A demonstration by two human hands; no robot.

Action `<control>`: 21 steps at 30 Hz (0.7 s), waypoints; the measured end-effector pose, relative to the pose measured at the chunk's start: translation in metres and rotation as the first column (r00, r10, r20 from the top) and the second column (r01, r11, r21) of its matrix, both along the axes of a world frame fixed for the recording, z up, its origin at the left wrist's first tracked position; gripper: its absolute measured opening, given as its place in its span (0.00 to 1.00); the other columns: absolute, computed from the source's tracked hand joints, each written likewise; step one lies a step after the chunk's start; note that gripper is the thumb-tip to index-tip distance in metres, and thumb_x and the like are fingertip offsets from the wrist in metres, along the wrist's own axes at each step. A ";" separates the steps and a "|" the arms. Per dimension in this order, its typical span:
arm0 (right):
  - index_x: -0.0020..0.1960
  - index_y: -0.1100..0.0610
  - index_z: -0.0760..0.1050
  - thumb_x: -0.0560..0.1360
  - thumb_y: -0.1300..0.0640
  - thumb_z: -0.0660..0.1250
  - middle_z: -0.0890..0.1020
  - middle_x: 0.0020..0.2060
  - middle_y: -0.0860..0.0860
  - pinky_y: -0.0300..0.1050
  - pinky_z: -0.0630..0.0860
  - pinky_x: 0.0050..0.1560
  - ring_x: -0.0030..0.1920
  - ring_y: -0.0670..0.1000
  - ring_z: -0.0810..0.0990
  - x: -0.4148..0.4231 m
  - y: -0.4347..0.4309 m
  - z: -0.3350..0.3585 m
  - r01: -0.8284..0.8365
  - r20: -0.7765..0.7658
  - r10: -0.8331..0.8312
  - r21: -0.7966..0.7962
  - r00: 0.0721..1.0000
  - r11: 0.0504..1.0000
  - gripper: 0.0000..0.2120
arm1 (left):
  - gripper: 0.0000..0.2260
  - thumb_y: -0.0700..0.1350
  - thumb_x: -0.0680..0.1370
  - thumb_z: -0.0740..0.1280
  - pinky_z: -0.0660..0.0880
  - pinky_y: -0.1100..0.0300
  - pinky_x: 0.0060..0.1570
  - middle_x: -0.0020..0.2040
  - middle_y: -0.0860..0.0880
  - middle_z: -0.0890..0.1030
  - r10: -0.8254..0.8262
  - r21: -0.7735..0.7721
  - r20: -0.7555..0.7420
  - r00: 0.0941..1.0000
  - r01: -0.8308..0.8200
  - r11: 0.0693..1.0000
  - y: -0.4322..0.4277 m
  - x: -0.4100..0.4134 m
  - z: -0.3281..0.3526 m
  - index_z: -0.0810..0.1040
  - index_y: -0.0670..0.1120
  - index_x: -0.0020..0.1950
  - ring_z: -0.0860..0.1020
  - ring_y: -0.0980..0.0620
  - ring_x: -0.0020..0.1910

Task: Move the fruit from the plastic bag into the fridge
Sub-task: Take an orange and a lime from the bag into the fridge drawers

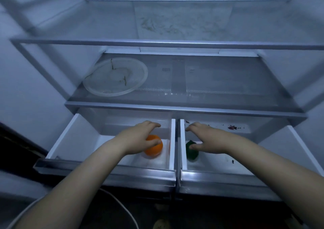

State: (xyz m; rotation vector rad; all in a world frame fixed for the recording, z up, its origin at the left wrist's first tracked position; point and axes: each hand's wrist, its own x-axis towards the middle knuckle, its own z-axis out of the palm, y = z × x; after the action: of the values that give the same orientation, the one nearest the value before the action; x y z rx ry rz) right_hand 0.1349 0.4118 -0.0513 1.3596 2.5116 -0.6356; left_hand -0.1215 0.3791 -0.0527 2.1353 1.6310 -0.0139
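Two fruits sit in the fridge: one orange [155, 148] in the left drawer [122, 171], one green fruit [192, 154] in the right drawer [219, 176]. Your left hand [140, 137] hovers over the orange, fingers straight and loose; your right hand [208, 139] does likewise over the green one. The bag is out of view, so I can't tell what's left. One plate [98, 90] sits on the shelf above.

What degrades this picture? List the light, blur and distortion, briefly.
Head view: dim, bluish light throughout, yet the orange and the green fruit keep their colour. Head view: motion blur smears the top left corner and the side walls, while the drawers look sharper. Head view: the wide-angle lens bows the shelf rail. A faint sheen lies on the left drawer front.
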 end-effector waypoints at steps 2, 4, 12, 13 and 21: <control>0.74 0.49 0.57 0.77 0.44 0.61 0.61 0.73 0.47 0.46 0.66 0.63 0.70 0.49 0.64 -0.002 -0.010 0.014 -0.023 0.007 0.022 0.036 1.000 0.999 0.28 | 0.24 0.60 0.77 0.59 0.68 0.56 0.59 0.72 0.57 0.65 0.001 0.056 -0.026 1.000 0.001 0.998 -0.013 0.005 0.016 0.62 0.58 0.72 0.66 0.54 0.68; 0.74 0.49 0.58 0.77 0.44 0.61 0.64 0.72 0.48 0.45 0.66 0.63 0.70 0.50 0.65 -0.004 -0.019 0.027 -0.039 0.013 0.038 0.100 0.999 0.994 0.27 | 0.22 0.60 0.78 0.58 0.68 0.56 0.59 0.71 0.57 0.66 0.014 0.153 -0.066 0.998 -0.004 0.988 -0.027 0.010 0.031 0.64 0.57 0.71 0.66 0.54 0.68; 0.72 0.51 0.60 0.78 0.44 0.60 0.65 0.70 0.47 0.44 0.67 0.62 0.69 0.49 0.64 -0.015 -0.064 0.061 -0.021 -0.226 0.123 0.408 0.966 0.913 0.26 | 0.27 0.62 0.76 0.52 0.68 0.54 0.60 0.67 0.50 0.72 0.165 0.583 -0.090 0.982 -0.083 0.808 -0.094 0.022 0.072 0.69 0.50 0.70 0.70 0.50 0.66; 0.73 0.52 0.60 0.78 0.44 0.60 0.65 0.71 0.47 0.44 0.66 0.63 0.69 0.49 0.63 -0.018 -0.069 0.062 -0.030 -0.243 0.149 0.433 0.959 0.901 0.27 | 0.27 0.62 0.76 0.52 0.69 0.53 0.59 0.66 0.49 0.73 0.192 0.611 -0.082 0.978 -0.103 0.785 -0.105 0.023 0.074 0.70 0.49 0.69 0.71 0.49 0.65; 0.72 0.57 0.63 0.76 0.45 0.63 0.68 0.69 0.52 0.49 0.67 0.65 0.68 0.54 0.65 -0.050 -0.113 0.066 -0.115 -0.323 0.338 0.551 0.884 0.827 0.29 | 0.29 0.63 0.75 0.51 0.68 0.51 0.61 0.69 0.48 0.71 0.456 0.626 -0.070 0.887 -0.317 0.712 -0.189 0.011 0.070 0.68 0.50 0.71 0.69 0.48 0.67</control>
State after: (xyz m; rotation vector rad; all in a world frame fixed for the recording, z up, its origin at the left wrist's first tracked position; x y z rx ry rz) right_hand 0.0847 0.2986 0.0151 1.1043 3.3085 -0.1975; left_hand -0.1106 0.1905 0.0172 2.2099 2.4636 0.4845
